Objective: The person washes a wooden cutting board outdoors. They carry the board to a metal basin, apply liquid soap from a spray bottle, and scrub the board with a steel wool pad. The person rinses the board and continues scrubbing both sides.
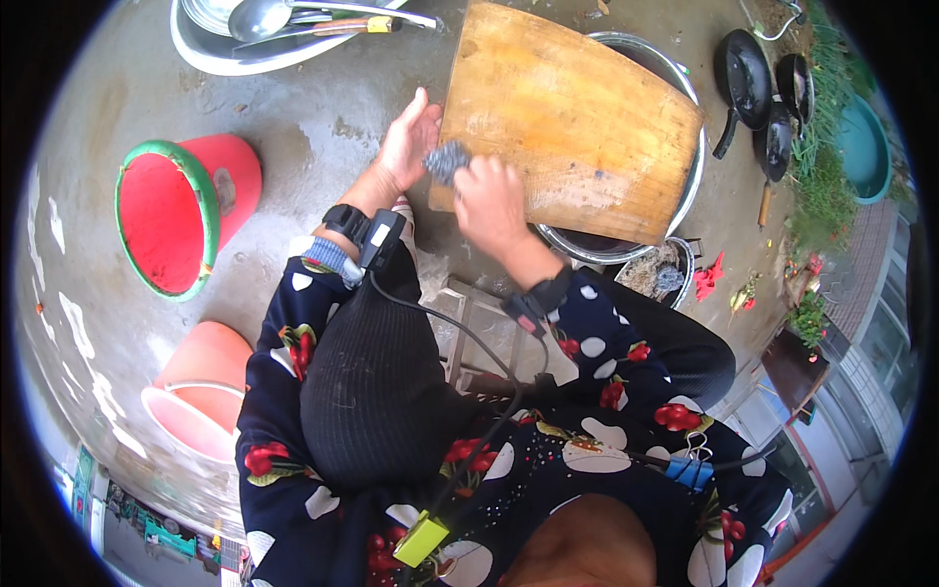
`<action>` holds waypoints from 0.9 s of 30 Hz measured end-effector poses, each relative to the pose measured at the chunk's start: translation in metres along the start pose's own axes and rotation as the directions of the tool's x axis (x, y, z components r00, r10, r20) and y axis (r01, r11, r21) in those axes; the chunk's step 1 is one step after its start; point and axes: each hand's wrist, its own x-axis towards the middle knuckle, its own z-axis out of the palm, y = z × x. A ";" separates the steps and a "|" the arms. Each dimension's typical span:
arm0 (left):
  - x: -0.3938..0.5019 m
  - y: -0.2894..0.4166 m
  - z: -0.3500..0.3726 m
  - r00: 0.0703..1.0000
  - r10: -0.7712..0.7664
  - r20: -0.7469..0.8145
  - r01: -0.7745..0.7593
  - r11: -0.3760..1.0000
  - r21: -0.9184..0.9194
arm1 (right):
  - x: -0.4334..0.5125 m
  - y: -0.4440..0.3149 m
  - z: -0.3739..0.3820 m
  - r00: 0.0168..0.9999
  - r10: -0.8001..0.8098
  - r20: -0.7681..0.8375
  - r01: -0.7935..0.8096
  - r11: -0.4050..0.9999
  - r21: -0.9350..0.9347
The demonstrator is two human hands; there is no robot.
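A wooden cutting board [572,125] lies tilted across a metal basin [693,198], covering most of it. My left hand [412,143] supports the board at its left edge, the thumb pointing up and the fingers partly hidden behind the wood. In my right hand [490,198] is a grey metal scouring pad [447,161], at the board's lower left edge. The board's face looks wet, with a paler, worn strip along its lower part. Close to the basin's lower right stands a small metal pot [689,271] of greyish, ash-like matter, with another scouring pad [669,279] on it.
A wide metal basin [220,66] at upper left holds a ladle [260,18] and other utensils. A red bucket [235,172] and a pink bucket [209,359] lie at left. Several black pans [742,77] rest on the concrete at right, near plants and a teal tub [866,150].
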 end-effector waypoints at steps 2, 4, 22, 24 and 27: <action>0.001 -0.001 0.002 1.000 -0.006 -0.016 0.006 1.000 0.003 | -0.023 -0.008 0.001 0.997 -0.019 0.072 0.017 0.999 0.029; 0.000 -0.008 0.004 0.997 0.025 -0.076 -0.023 0.999 0.027 | -0.040 -0.008 0.004 0.987 -0.024 0.162 0.014 0.998 0.068; 0.004 -0.023 -0.001 0.980 0.064 -0.186 -0.019 0.973 0.231 | -0.041 0.079 -0.009 0.950 0.272 -0.151 -0.291 0.949 -0.121; 0.005 -0.023 -0.001 0.986 0.075 -0.146 -0.043 0.976 0.212 | -0.042 0.134 -0.034 0.856 0.430 -0.289 -0.493 0.847 -0.201; 0.004 -0.023 0.000 0.983 0.085 -0.162 -0.048 0.974 0.220 | -0.030 0.163 -0.054 0.761 0.505 -0.407 -0.621 0.747 -0.235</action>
